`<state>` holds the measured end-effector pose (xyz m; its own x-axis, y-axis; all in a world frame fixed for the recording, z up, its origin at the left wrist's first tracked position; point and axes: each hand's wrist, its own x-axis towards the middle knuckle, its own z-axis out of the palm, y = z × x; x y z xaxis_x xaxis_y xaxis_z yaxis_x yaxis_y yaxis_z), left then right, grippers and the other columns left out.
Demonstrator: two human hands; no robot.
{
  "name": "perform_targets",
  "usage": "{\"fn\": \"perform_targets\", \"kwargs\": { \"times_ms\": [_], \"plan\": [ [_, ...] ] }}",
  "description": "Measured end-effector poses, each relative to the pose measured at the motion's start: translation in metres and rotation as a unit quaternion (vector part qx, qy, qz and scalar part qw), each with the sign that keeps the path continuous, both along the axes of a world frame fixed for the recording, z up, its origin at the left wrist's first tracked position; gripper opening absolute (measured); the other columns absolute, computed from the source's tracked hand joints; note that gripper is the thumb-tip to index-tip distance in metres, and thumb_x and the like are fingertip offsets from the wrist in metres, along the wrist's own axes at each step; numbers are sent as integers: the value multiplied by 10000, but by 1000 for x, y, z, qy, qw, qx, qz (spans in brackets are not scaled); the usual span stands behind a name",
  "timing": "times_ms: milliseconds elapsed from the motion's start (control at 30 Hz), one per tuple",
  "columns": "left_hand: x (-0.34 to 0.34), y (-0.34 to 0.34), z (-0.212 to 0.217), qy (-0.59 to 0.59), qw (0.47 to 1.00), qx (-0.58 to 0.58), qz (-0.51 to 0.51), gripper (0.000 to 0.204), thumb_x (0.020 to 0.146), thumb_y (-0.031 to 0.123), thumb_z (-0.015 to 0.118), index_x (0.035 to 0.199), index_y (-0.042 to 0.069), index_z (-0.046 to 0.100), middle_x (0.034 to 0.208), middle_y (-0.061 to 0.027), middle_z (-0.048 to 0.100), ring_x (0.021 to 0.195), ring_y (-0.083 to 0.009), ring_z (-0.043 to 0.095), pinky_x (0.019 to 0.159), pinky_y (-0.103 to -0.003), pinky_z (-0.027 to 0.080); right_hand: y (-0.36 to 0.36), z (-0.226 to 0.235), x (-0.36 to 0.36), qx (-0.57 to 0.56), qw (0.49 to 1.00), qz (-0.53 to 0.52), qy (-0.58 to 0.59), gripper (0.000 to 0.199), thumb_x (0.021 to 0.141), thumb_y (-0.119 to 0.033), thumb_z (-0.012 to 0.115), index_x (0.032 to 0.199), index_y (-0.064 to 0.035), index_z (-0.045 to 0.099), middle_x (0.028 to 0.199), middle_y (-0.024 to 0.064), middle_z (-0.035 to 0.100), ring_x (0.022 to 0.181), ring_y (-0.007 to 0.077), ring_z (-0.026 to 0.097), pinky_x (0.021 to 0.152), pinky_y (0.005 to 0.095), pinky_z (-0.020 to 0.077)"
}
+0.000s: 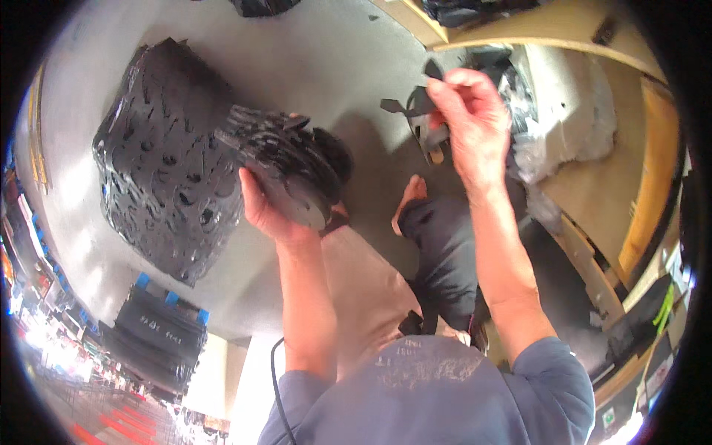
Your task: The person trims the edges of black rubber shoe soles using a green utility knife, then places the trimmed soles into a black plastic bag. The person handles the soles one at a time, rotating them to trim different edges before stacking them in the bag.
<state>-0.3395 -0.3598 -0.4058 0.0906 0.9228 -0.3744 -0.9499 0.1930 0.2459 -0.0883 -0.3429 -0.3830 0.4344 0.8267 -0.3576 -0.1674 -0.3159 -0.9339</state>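
My left hand (276, 215) is wrapped round a thick stack of black cut-out sheet pieces (289, 163), whose layered edges face away from me. Raised at the right, my right hand (471, 104) pinches a thin black scrap (406, 106) with pointed, jagged ends between thumb and fingers. To the left of the stack lies a large pile of black sheets (167, 159) punched with many cut-outs. Beneath the right hand shows a light-coloured object with dark openings (426, 137), partly hidden; I cannot make out its kind.
At the right, a clear plastic bag (571, 126) with black scraps rests beside wooden boards (649, 178). A bundle of black material with blue straps (159, 334) is at the lower left. Grey flooring (326, 44) stretches beyond my hands. A dark cable (276, 378) runs by my left arm.
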Motion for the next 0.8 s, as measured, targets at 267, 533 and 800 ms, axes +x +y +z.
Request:
{"fn": "perform_targets", "kwargs": {
  "times_ms": [267, 533, 800],
  "plan": [
    [35, -32, 156, -57, 997, -37, -28, 589, 1053, 437, 526, 1463, 15, 534, 1452, -207, 580, 1327, -378, 561, 1162, -537, 415, -64, 257, -13, 133, 971, 116, -164, 245, 844, 53, 806, 1012, -31, 649, 947, 40, 688, 750, 79, 668, 647, 237, 555],
    [60, -53, 309, -41, 990, 64, -116, 668, 1047, 480, 492, 1511, 2, 451, 1506, -225, 514, 1318, -372, 552, 1137, -526, 433, -105, 398, -2, 62, 964, 140, -218, 220, 867, 55, 795, 1005, 0, 633, 911, 7, 654, 764, 60, 644, 709, 231, 563],
    [74, -70, 394, 42, 993, 62, -93, 657, 1070, 486, 410, 1519, 7, 430, 1463, -193, 545, 1304, -352, 550, 1140, -492, 418, -138, 472, 2, 59, 990, 95, -89, 194, 941, 29, 733, 1116, -3, 654, 923, 3, 647, 844, 68, 665, 708, 238, 612]
  ]
}}
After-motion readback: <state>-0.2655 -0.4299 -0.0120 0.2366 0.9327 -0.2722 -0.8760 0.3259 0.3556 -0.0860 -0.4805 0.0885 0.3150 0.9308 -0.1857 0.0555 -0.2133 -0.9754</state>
